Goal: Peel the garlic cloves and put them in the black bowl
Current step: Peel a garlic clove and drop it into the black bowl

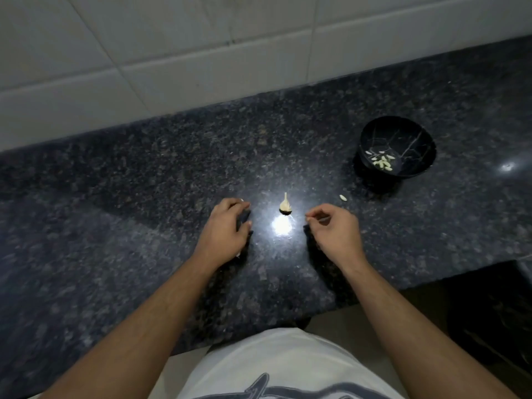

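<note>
Garlic [285, 205], what is left of a bulb with its pointed stem up, stands on the counter [144, 197] between the two hands, just above a bright glare spot on the dark speckled stone. It touches neither hand.

The left hand [223, 230] lies knuckles-up on the counter to the left of the garlic, fingers curled down and inward. A pale speck shows at its fingertips and another at the heel of the palm, perhaps skin or a clove, but the fingers hide whatever lies under them, so I cannot tell whether this grip is grasping anything.

The right hand [335, 230] lies to the right of the garlic, fingers bent, thumb and forefinger drawn together toward the bulb. Whether something small is pinched between them is too fine to make out; this grip too I cannot tell.

A single peeled clove [343, 197] lies loose on the counter, up and right of the right hand, between that hand and the bowl [403, 133].

The bowl is black with thin pale veins, and it stands well to the right and farther back, near the wall side of the counter. A small heap of peeled cloves [382, 162] lies at its bottom.

White wall tiles [172, 53] run behind the counter. Both forearms are bare, and a white shirt [288, 364] with a dark print shows at the bottom edge.
</note>
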